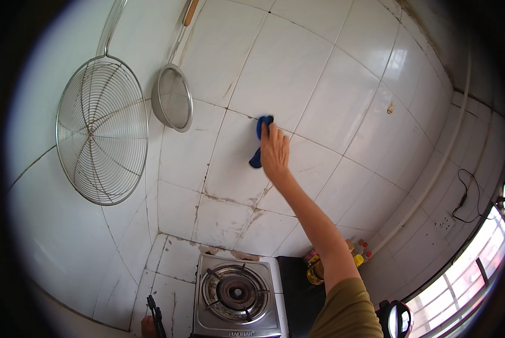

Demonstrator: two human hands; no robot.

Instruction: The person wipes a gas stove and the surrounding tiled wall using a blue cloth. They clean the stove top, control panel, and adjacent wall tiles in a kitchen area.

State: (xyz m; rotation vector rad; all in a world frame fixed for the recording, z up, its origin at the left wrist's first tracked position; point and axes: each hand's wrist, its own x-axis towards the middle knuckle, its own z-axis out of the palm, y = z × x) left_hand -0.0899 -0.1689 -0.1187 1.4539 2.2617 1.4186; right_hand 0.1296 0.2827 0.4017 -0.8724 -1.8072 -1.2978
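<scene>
My right hand (pixel 275 148) presses a dark blue cloth (pixel 256 159) against the white tiled wall (pixel 299 88). The cloth sticks out above and below the fingers, and the palm side is hidden. At the bottom left, part of my left hand (pixel 147 326) shows beside a slim black object (pixel 155 313); its grip is cut off by the frame. Between the hands, lower down, a single-burner steel gas stove (pixel 273 325) stands on the tiled counter (pixel 174 264). Brown stains mark the tile joints (pixel 231 202) above the stove.
A large wire skimmer (pixel 102 131) and a mesh strainer (pixel 172 98) hang at the left. Several bottles (pixel 359 258) stand behind my right arm, near a black surface (pixel 297 281). On the right are a pipe (pixel 440 169), a cable (pixel 463 196), a wall socket (pixel 445 223) and a barred window (pixel 455 270).
</scene>
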